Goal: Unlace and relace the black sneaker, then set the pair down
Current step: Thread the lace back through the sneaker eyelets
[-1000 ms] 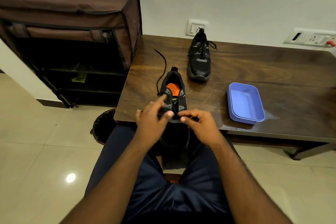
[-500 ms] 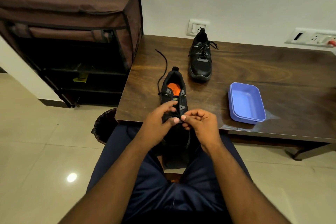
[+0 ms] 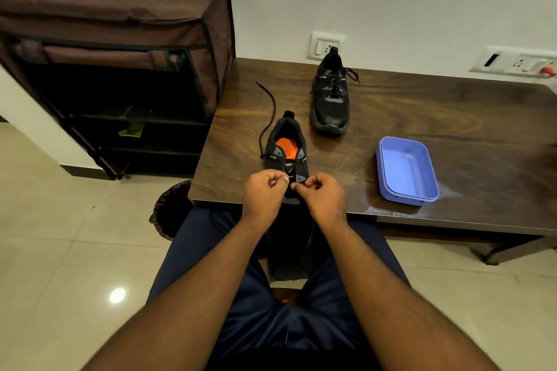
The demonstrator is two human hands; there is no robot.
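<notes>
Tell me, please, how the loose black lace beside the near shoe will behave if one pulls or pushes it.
The lace lies in a limp curve on the table, so it is probably floppy and would follow a pull but buckle if pushed. It looks thin, likely very light. One end seems threaded into the near shoe, so a hard pull might drag the shoe.

Both forearms extended forward; left hand [image 3: 265, 190] and right hand [image 3: 324, 194] close together, fingers curled, pinching.

Lying on dark wooden table [image 3: 422, 117]: unlaced black sneaker [image 3: 286, 153] at near edge, loose lace [image 3: 269, 111] trailing leftward behind it; laced sneaker [image 3: 331, 99] sitting farther back; blue plastic tray [image 3: 407, 172] resting to the right.
</notes>
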